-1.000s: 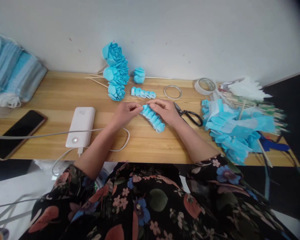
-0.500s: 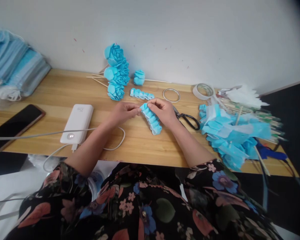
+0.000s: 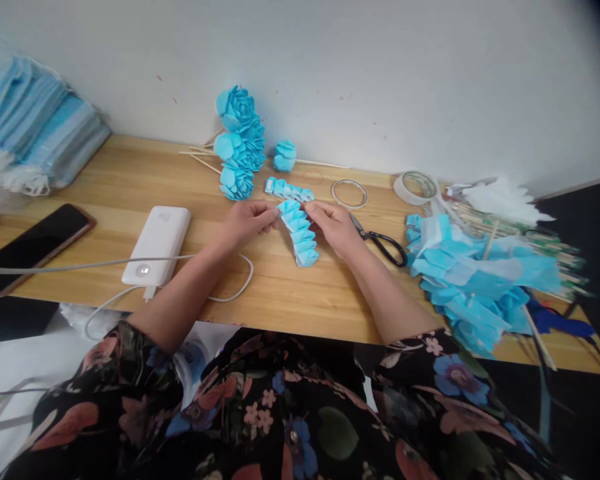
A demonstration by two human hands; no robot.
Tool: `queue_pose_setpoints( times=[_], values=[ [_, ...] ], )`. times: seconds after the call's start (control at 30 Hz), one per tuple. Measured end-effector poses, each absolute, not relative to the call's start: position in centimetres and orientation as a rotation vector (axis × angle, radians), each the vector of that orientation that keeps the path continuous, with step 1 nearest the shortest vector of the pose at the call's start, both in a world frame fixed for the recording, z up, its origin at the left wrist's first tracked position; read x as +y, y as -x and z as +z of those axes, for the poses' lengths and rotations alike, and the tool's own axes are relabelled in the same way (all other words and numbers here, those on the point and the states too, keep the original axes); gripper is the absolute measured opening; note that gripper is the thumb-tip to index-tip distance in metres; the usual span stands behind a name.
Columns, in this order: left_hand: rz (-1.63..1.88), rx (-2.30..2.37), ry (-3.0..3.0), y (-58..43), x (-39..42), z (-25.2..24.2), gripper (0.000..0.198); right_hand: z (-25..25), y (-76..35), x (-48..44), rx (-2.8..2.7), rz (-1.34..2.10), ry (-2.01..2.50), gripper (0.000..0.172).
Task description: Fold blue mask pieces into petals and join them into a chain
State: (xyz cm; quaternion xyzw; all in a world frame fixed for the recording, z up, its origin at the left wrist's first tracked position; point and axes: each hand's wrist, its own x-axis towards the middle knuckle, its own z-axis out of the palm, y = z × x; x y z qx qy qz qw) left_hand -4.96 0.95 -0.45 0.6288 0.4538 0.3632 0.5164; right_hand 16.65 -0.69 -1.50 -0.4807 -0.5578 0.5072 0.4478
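A pleated light-blue strip of fabric or paper (image 3: 300, 233) hangs between my two hands above the table. My left hand (image 3: 247, 223) is closed, pinching the strip's upper left corner between thumb and fingers. On the other side, my right hand (image 3: 335, 225) is closed at the strip's upper right edge; its fingertips are partly hidden behind the strip. Just beyond lies a second pleated blue strip (image 3: 290, 189). Black-handled scissors (image 3: 387, 245) rest to the right of my right hand, their blades partly covered by it.
Blue artificial flowers on sticks (image 3: 237, 150) and a single rolled flower (image 3: 285, 156) lie near the wall. Rightward are a thin tape ring (image 3: 350, 193), a tape roll (image 3: 415, 188) and a blue fabric heap (image 3: 475, 273). Leftward: a power bank (image 3: 157, 243), phone (image 3: 35, 247) and face masks (image 3: 40, 127).
My right hand's thumb has moved off the strip's top to its right edge. The strip has turned, showing its pleated face more fully. The whole view has shifted slightly.
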Motion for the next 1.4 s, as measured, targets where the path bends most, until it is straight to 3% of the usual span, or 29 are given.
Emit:
queue_pose_setpoints(
  times=[0.5, 0.9, 1.17, 1.4],
  values=[
    [0.855, 1.043, -1.585, 4.92, 0.69, -0.61, 0.032, -0.79, -16.32, -1.04, -1.323, 1.285, 1.166, 0.041],
    [0.839, 1.014, -1.627, 4.89, 0.58, -0.50, 0.024, -0.94, -16.19, -0.90, -1.394, 1.112, 1.206, 0.034],
    [0.790, 0.967, -1.625, 4.82, 0.49, -0.10, 0.042, -1.22, -16.34, -0.75, -1.344, 1.091, 1.210, 0.032],
    [0.775, 1.004, -1.656, 4.83, 0.49, -0.38, 0.034, -1.35, -16.07, -0.82, -1.337, 1.145, 1.191, 0.033]
  ],
)
